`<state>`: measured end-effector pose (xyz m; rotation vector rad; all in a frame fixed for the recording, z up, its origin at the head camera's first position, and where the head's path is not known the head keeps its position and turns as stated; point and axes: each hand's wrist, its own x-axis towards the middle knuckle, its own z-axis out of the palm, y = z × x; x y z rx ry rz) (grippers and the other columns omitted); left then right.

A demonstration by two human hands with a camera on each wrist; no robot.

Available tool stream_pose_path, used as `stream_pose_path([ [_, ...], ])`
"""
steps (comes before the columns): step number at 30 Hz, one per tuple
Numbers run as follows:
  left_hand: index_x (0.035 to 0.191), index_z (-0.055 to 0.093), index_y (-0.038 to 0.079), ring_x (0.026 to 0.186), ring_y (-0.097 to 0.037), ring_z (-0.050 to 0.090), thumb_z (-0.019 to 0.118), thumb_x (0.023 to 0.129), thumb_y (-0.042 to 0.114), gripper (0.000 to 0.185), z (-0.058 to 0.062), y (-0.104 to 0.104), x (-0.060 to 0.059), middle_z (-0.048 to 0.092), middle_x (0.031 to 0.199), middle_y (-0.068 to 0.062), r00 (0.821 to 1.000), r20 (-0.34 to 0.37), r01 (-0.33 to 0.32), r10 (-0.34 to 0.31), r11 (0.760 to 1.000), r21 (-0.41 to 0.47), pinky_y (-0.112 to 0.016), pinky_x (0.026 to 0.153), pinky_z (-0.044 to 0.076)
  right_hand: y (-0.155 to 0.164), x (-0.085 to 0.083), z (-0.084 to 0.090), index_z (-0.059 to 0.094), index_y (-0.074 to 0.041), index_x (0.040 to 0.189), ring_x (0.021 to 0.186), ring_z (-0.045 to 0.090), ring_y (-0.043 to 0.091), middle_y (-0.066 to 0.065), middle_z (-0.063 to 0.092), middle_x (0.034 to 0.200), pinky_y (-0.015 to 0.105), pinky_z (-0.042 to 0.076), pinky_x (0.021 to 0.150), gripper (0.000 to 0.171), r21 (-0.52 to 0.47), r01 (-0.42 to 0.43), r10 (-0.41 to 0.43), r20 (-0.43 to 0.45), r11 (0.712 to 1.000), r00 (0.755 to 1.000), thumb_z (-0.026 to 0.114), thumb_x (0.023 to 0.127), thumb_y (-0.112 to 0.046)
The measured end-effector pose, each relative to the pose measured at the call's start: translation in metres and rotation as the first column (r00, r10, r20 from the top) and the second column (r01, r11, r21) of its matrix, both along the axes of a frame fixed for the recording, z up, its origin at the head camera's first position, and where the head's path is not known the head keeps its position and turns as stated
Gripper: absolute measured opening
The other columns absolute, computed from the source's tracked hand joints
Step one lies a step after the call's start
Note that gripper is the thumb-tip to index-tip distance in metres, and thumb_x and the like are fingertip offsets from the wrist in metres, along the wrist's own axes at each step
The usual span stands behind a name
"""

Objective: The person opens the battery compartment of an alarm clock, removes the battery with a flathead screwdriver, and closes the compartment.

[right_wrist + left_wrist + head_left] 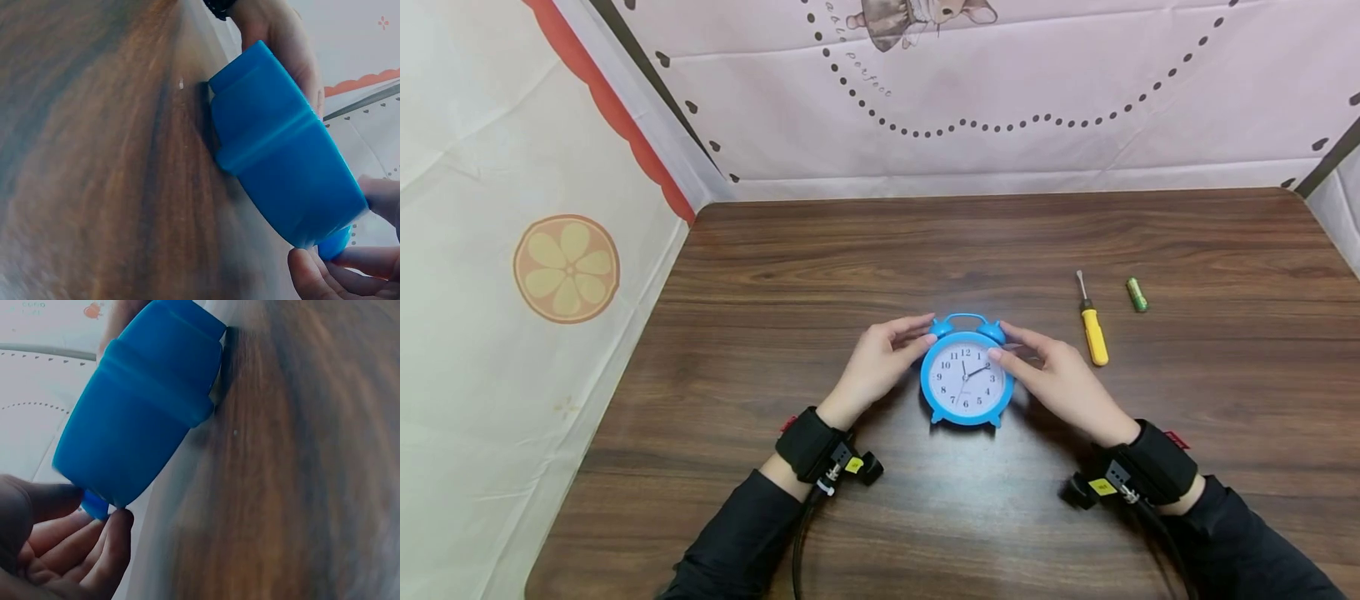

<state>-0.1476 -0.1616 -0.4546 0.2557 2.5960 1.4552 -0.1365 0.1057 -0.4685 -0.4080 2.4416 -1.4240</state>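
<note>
1. I hold the blue alarm clock (966, 379) from both sides; it stands on its feet on the wooden table (865, 250), dial facing up toward me, and everything else I place from it

2. My left hand (876, 367) curls at the clock's left flank with the fingertips up by the left bell; my right hand (1060, 379) mirrors it on the other flank, one fingertip lying on the rim near the two o'clock mark. Both grips read as light pinches around the case, not clenched

3. To do this well, I judge I should keep the pressure even from both sides, so the clock does not twist on its small feet, and keep my fingers off the dial face and the bells

4. The yellow-handled screwdriver (1092, 325) lies to the right of the clock, apart from it, and the green battery (1137, 294) lies beyond that, further right

5. Only the head view shows the dial, the tools and how both hands sit together

6. The left wrist view shows what the head view hides: the clock's deep blue side wall (140, 419) and my fingers (94, 550) cupped at one bell, just touching

7. The right wrist view gives the opposite flank (281, 156), my fingertips (315, 272) under the other bell, and the other hand behind the case
</note>
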Motion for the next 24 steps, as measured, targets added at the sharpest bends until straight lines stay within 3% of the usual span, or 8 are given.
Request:
stream_pose_path([
  [8, 0.126, 0.071, 0.011, 0.121, -0.018, 0.062, 0.065, 0.101, 0.023, 0.029, 0.0, 0.002, 0.001, 0.071, 0.124, -0.002, 0.99, -0.141, -0.009, -0.008, 0.993, -0.12, -0.039, 0.102, 0.048, -0.004, 0.001, -0.002, 0.047, -0.006, 0.15, 0.127, 0.055, 0.035, 0.02, 0.052, 0.146, 0.055, 0.046, 0.1, 0.063, 0.031, 0.026, -0.026, -0.016, 0.999, 1.0, 0.052, 0.104, -0.049],
  [14, 0.122, 0.074, 0.012, 0.116, -0.019, 0.065, 0.066, 0.1, 0.02, 0.025, -0.002, 0.003, -0.002, 0.072, 0.12, -0.003, 0.994, -0.108, -0.009, -0.008, 0.988, -0.156, -0.039, 0.099, 0.05, -0.005, -0.001, -0.007, 0.049, -0.001, 0.147, 0.119, 0.056, 0.034, 0.021, 0.054, 0.137, 0.053, 0.047, 0.097, 0.059, 0.062, 0.011, -0.007, -0.072, 0.998, 0.997, 0.05, 0.106, -0.043],
  [24, 0.119, 0.075, 0.013, 0.101, -0.016, 0.065, 0.067, 0.099, 0.019, 0.022, -0.004, 0.005, -0.01, 0.072, 0.11, -0.001, 0.998, -0.066, -0.012, -0.002, 0.978, -0.207, -0.035, 0.084, 0.051, -0.008, -0.006, -0.011, 0.052, 0.003, 0.144, 0.11, 0.06, 0.032, 0.02, 0.057, 0.129, 0.05, 0.051, 0.09, 0.06, 0.075, 0.017, -0.012, -0.068, 0.997, 0.998, 0.05, 0.106, -0.044],
])
